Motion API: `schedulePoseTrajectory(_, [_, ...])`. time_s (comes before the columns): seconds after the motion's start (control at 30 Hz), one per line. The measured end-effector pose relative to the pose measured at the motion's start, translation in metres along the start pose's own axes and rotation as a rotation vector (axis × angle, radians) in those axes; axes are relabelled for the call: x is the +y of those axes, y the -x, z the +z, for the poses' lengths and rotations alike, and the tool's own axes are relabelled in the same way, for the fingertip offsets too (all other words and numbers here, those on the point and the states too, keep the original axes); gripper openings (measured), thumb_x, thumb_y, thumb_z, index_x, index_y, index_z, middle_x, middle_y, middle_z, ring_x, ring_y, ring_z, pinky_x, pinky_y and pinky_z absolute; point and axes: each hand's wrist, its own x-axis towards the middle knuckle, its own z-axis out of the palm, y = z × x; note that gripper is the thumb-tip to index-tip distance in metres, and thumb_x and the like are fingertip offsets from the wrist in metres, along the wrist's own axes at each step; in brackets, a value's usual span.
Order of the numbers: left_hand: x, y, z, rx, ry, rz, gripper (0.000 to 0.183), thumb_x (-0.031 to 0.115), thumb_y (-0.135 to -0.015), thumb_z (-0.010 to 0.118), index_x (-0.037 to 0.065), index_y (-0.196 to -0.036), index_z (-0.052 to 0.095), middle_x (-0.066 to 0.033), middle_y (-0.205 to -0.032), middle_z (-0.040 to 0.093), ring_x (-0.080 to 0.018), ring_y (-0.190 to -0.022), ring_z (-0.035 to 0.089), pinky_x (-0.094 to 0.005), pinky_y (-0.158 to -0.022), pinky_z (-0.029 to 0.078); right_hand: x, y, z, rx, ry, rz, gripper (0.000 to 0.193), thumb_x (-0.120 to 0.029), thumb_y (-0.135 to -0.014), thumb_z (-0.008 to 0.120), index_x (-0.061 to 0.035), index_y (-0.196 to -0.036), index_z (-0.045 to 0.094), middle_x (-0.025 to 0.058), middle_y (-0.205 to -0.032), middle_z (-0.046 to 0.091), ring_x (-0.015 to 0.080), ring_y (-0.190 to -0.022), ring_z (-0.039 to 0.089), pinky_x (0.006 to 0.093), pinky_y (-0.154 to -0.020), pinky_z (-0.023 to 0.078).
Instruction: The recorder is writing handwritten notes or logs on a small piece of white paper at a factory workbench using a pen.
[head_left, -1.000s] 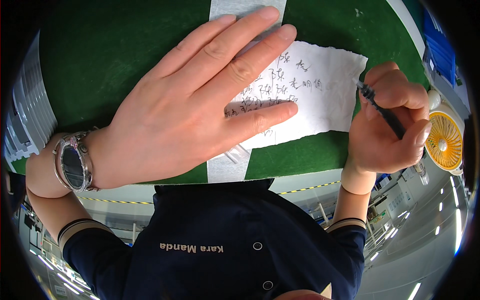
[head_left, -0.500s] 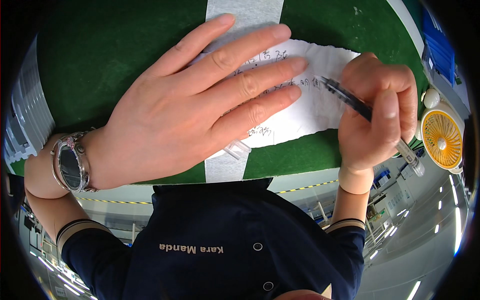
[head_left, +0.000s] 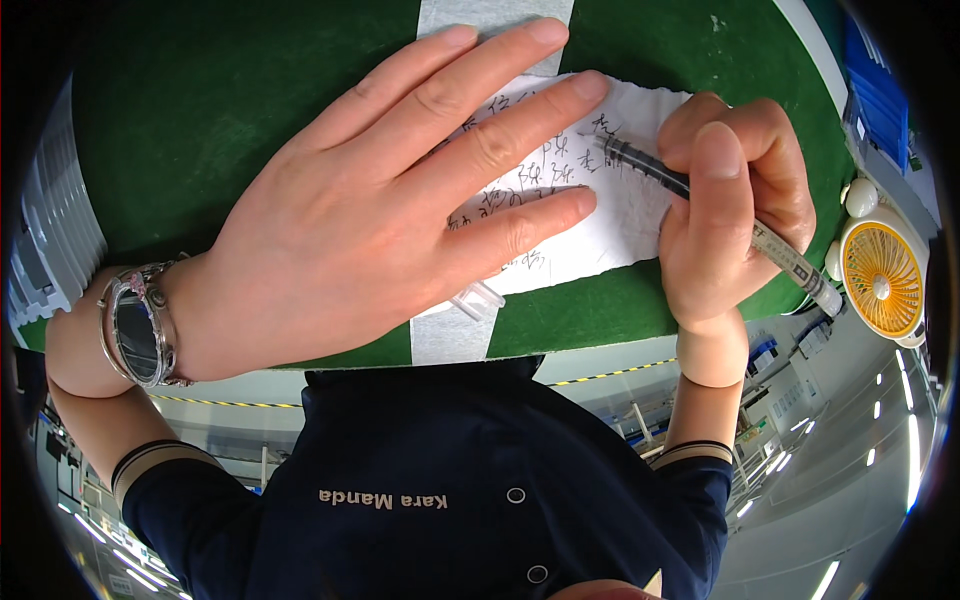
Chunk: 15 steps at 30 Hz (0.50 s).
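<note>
A torn white sheet of paper (head_left: 625,225) with dark handwriting lies on the green table. My left hand (head_left: 370,200) rests flat across its left part, fingers spread, and hides some of the writing. In my right hand (head_left: 740,200) a pen (head_left: 650,170) with a black front and a pale clear barrel is gripped, its tip at the writing near the paper's upper middle. A clear plastic piece (head_left: 478,300), perhaps a pen cap, pokes out from under the left hand by the paper's lower edge. On my left wrist sit a watch (head_left: 140,335) and a bracelet.
A pale strip (head_left: 450,340) runs across the green tabletop (head_left: 180,130) beneath the paper. Stacked clear plastic trays (head_left: 55,210) stand at the left edge. On the right are a small white fan with a yellow grille (head_left: 882,280) and blue bins (head_left: 875,90).
The pen and my right hand have shifted left and slightly up over the paper. My left fingers have spread wider, uncovering more of the writing.
</note>
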Motion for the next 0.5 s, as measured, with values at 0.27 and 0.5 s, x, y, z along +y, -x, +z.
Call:
schedulePoseTrajectory(0.27, [0.0073, -0.0041, -0.0095, -0.065, 0.15, -0.115, 0.054, 0.023, -0.067, 0.068, 0.025, -0.12, 0.062, -0.0121, -0.141, 0.046, -0.0356, -0.132, 0.039, -0.0483, -0.101, 0.039, -0.0008, 0.0008, -0.0025, -0.016, 0.077, -0.005, 0.019, -0.006, -0.089, 0.05, -0.0007, -0.071, 0.045, 0.0049, -0.06, 0.047, 0.0111, -0.056, 0.04, 0.0266, -0.054, 0.032])
schedulePoseTrajectory(0.5, [0.0092, -0.0038, -0.0081, -0.058, 0.145, -0.125, 0.051, 0.024, -0.069, 0.068, 0.027, -0.12, 0.063, -0.0112, -0.141, 0.046, -0.0353, -0.133, 0.039, -0.0483, -0.102, 0.039, -0.0042, 0.0025, -0.0017, -0.006, 0.061, 0.033, 0.019, -0.005, -0.086, 0.05, -0.0008, -0.068, 0.045, 0.0051, -0.06, 0.046, 0.0108, -0.055, 0.04, 0.0267, -0.054, 0.032])
